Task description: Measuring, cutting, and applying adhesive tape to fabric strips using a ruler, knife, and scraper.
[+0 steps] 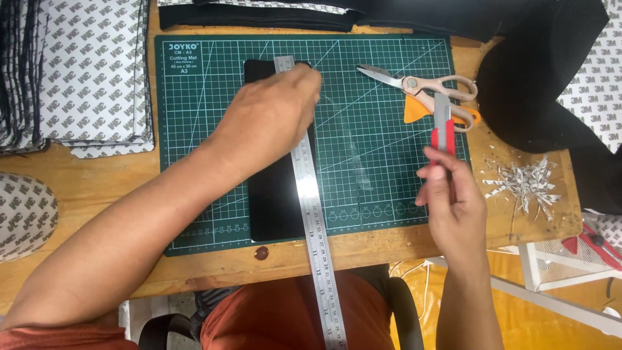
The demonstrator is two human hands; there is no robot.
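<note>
My left hand (275, 113) presses down on a long steel ruler (314, 220) that lies lengthwise over a black rectangular sheet (275, 194) on a green cutting mat (382, 162). The ruler runs from the mat's upper part past the table's front edge toward me. My right hand (453, 204) hovers at the mat's right side and holds a red and grey utility knife (443, 126), pointing away from me. The knife is apart from the ruler and the black sheet.
Scissors (421, 87) and an orange scraper (414, 110) lie at the mat's upper right. Stacks of patterned backing sheets (91, 71) sit at the left, black fabric (538, 84) at the right and back. Paper scraps (525, 181) litter the wooden table (97, 181).
</note>
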